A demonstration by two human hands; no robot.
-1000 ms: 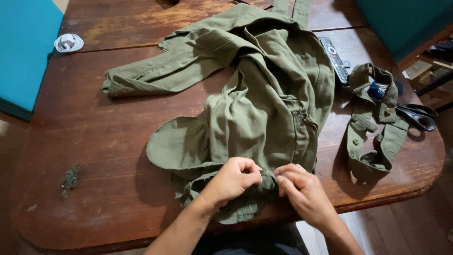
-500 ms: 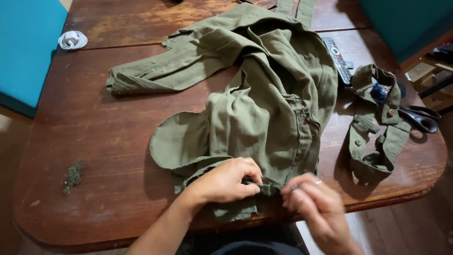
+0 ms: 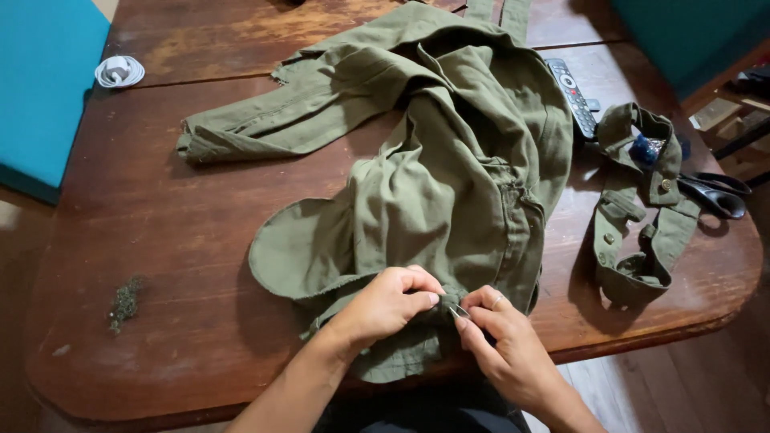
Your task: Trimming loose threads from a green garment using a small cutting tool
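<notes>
An olive green garment (image 3: pixel 449 160) lies crumpled across a dark wooden table (image 3: pixel 160 232). At the near edge my left hand (image 3: pixel 389 301) pinches a fold of its hem. Right beside it, my right hand (image 3: pixel 501 333) holds a thin metal needle (image 3: pixel 459 311) at the same fold, fingertips almost touching the left hand. A ring shows on one right finger.
A separate olive strap piece (image 3: pixel 642 232) with buttons lies at the right, next to black scissors (image 3: pixel 718 192) and a blue thread spool (image 3: pixel 646 150). A remote control (image 3: pixel 573 96) sits behind the garment. A white coiled cable (image 3: pixel 119 70) rests far left, lint clump (image 3: pixel 124 301) near left.
My right hand pulled away to the right half a second ago and has come back to the fold. My left hand has kept its pinch on the hem.
</notes>
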